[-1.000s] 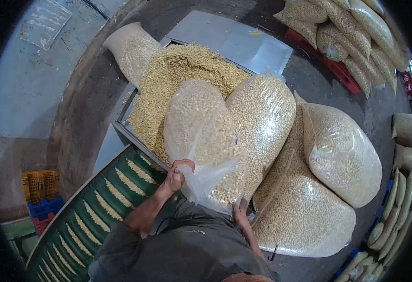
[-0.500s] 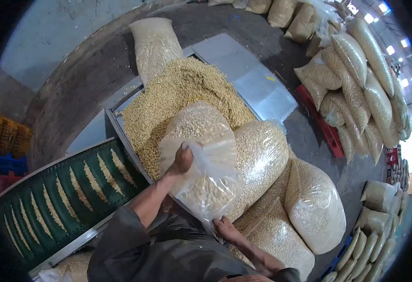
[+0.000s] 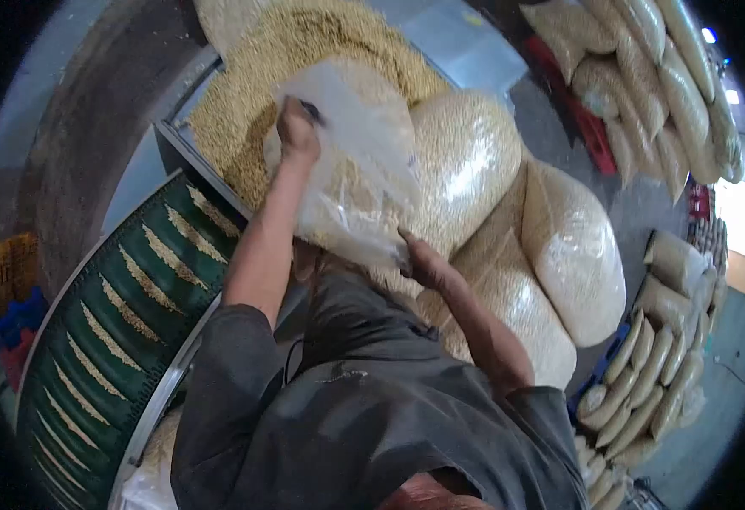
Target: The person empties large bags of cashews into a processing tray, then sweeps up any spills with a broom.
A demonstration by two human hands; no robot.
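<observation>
A clear plastic bag (image 3: 359, 183) with pale kernels inside lies at the near edge of a metal hopper, over the loose kernels (image 3: 249, 98). My left hand (image 3: 298, 132) is closed on the bag's upper left part, with a small dark thing showing beside the fingers; what that is I cannot make out. Lower right, my right hand (image 3: 423, 259) grips the bag's gathered near edge. A full bag (image 3: 466, 161) of kernels rests against its right side.
On the left a green ribbed conveyor (image 3: 126, 340) carries rows of kernels. More full bags (image 3: 572, 246) stand to the right. Beyond them are stacked bags (image 3: 636, 76) by a red pallet (image 3: 572, 106), and smaller stacked sacks (image 3: 644, 382) at the lower right.
The view has tilted down and more of my torso shows. My left hand has moved up and left over the bag, its arm straighter. My right hand still holds the near edge.
</observation>
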